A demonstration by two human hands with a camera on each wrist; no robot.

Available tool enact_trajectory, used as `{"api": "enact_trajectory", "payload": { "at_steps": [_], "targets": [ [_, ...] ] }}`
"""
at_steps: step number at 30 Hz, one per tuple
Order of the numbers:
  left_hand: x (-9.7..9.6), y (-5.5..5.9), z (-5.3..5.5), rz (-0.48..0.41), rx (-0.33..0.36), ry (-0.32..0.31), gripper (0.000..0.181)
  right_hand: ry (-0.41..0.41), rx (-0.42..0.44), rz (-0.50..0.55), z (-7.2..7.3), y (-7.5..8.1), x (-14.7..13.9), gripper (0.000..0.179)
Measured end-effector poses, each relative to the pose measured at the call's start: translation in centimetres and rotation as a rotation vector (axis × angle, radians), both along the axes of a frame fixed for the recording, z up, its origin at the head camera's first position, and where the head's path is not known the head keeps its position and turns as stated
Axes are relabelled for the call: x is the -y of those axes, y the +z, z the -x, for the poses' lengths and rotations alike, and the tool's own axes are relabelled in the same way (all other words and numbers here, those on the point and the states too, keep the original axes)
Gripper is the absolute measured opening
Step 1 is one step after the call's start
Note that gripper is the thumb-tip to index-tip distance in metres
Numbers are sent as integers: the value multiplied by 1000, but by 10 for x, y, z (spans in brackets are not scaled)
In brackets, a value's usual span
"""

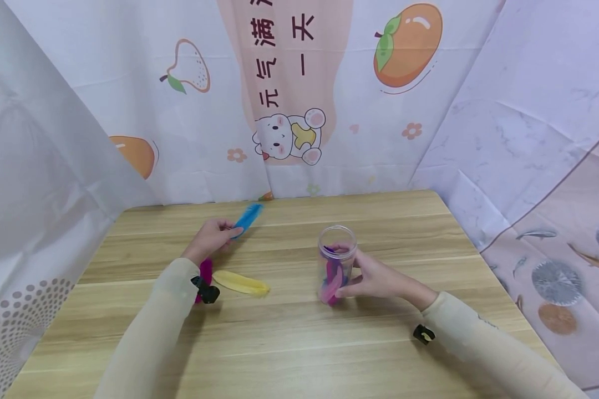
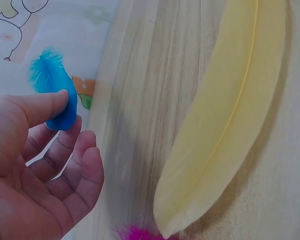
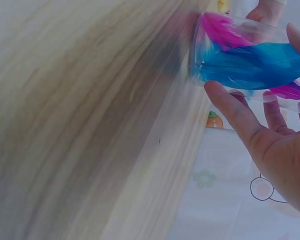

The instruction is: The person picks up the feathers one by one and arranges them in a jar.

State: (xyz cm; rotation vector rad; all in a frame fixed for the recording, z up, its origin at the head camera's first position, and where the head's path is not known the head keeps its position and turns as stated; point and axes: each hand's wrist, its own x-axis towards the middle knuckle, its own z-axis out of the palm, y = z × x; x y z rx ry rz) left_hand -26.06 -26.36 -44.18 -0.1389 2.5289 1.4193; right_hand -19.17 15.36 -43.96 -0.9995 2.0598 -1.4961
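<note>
My left hand [image 1: 213, 238] pinches a blue feather [image 1: 249, 218] between thumb and fingers, above the far left part of the table; the feather's fluffy end points away to the right. My right hand [image 1: 376, 277] holds a clear jar [image 1: 341, 256], its thumb and fingers around the side. The jar stands upright with its top uncovered. Inside are pink feathers [image 1: 332, 282] and a blue-teal feather [image 3: 255, 65], with some purple too. Near my left wrist lie a yellow feather [image 1: 241, 283] and a magenta feather [image 1: 206, 271], the latter partly hidden by the sleeve.
The wooden table [image 1: 289, 343] reaches back to a printed cloth [image 1: 199, 138] hanging behind it. More cloth hangs along the left and right sides. A small black camera [image 1: 207, 291] is strapped to the left wrist, another [image 1: 424, 334] to the right.
</note>
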Motion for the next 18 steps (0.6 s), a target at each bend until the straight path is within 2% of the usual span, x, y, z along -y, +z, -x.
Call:
{"api": "enact_trajectory", "payload": {
  "at_steps": [10, 18],
  "targets": [
    [-1, -1, 5, 11, -40, -37, 35, -11, 1, -13, -1, 0, -1, 88],
    [-4, 5, 1, 57, -50, -63, 31, -1, -3, -7, 0, 0, -1, 88]
  ]
}}
